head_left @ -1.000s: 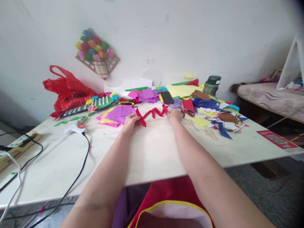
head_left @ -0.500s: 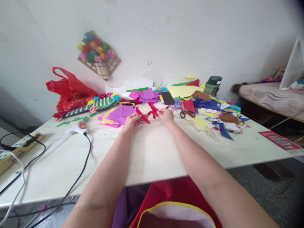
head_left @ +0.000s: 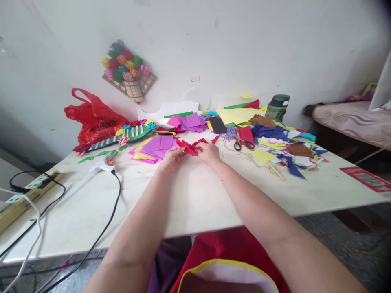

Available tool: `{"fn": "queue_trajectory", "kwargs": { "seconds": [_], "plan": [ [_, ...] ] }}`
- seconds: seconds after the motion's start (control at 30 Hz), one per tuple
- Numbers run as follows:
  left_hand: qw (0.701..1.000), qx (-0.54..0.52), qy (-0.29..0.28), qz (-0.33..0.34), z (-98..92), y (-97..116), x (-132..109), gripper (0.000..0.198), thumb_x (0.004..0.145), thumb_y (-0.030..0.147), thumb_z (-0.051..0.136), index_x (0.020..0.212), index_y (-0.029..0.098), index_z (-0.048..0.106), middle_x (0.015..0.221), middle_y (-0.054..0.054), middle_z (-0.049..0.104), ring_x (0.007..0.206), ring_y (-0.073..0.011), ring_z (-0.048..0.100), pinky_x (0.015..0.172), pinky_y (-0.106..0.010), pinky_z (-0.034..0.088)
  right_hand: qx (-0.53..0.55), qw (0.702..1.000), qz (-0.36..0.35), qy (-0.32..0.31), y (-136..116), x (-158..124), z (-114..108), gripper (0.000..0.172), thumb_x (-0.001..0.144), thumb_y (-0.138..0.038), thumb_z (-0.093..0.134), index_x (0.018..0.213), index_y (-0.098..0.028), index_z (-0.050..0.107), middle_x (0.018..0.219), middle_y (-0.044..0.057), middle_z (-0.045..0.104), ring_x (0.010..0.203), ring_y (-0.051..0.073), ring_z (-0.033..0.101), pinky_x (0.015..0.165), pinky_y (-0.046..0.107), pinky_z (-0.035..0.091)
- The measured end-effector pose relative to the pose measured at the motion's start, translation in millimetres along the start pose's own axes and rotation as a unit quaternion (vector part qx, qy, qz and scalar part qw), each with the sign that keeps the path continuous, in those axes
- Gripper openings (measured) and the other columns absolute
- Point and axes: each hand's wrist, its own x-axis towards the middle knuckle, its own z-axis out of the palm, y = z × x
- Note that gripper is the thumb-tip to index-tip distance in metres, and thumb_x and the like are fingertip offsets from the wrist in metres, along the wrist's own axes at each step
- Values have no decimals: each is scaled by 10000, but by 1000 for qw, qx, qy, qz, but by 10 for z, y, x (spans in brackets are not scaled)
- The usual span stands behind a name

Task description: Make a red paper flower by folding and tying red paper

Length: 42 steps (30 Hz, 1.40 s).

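Both my hands meet near the far middle of the pale table (head_left: pixel 195 195). My left hand (head_left: pixel 173 158) and my right hand (head_left: pixel 207 153) pinch a folded red paper strip (head_left: pixel 192 146), which is bunched up between them. Its loose end trails off to the right, toward red-handled scissors (head_left: pixel 243 143). A stack of purple, yellow and pink paper sheets (head_left: pixel 154 148) lies just left of my left hand.
A heap of coloured paper scraps (head_left: pixel 281 144) covers the right back. A black phone (head_left: pixel 218 124), a green bottle (head_left: pixel 277 107), a red plastic bag (head_left: pixel 93 119), a glue gun (head_left: pixel 102 165) with its black cable, and a power strip (head_left: pixel 29 193) lie around. A bed (head_left: pixel 354 122) stands at right.
My hands have come together, gathering the stretched-out red strip into a short bunch. The view has shifted slightly.
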Motion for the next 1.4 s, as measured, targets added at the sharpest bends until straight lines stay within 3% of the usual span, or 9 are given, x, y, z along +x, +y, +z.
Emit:
{"fn": "queue_trajectory", "kwargs": {
  "seconds": [0.3,0.57,0.93,1.07,1.17,1.3,1.4],
  "plan": [
    [1000,4,28,5,13,-27,19,67,667,131,628,724,96,632,783,-74,674,744,-149,633,777,-288,497,17,999,-38,6,-60,-37,9,249,766,-264,498,944,-254,672,852,15,697,810,180,617,731,282,435],
    [997,5,68,21,4,-46,47,66,617,126,655,654,103,605,644,-45,637,689,-151,629,772,-310,492,111,993,-29,-10,-34,-10,93,210,719,-215,534,888,-211,659,791,17,699,761,163,627,698,270,461],
    [997,27,53,43,-13,-55,52,201,533,169,727,597,119,543,610,-37,644,627,-158,636,721,-323,514,167,986,9,-19,-63,-12,80,137,692,-238,563,768,-200,671,670,12,678,682,163,620,632,262,446],
    [997,28,58,44,10,-37,33,215,526,163,729,587,120,527,624,-41,651,602,-145,630,674,-296,518,219,975,-9,-24,-44,-3,86,129,690,-246,549,713,-188,662,625,0,653,636,145,592,621,252,438],
    [997,31,53,48,9,-42,28,209,531,170,728,589,119,534,632,-44,655,611,-147,633,657,-283,517,286,957,-14,-46,-38,-2,56,208,730,-282,485,642,-168,635,575,-1,619,608,137,572,609,248,439],
    [996,44,46,56,-12,-65,39,215,535,180,733,589,118,535,634,-42,653,629,-165,641,690,-314,518,362,929,29,-73,-13,11,58,280,749,-353,457,649,-149,621,557,10,604,560,137,563,547,246,437],
    [996,50,42,55,-17,-73,42,224,528,179,739,590,118,533,626,-37,649,620,-167,641,702,-328,519,335,940,12,-59,27,34,111,294,745,-375,481,609,-147,607,527,6,582,542,132,552,557,250,440]
  ]
}}
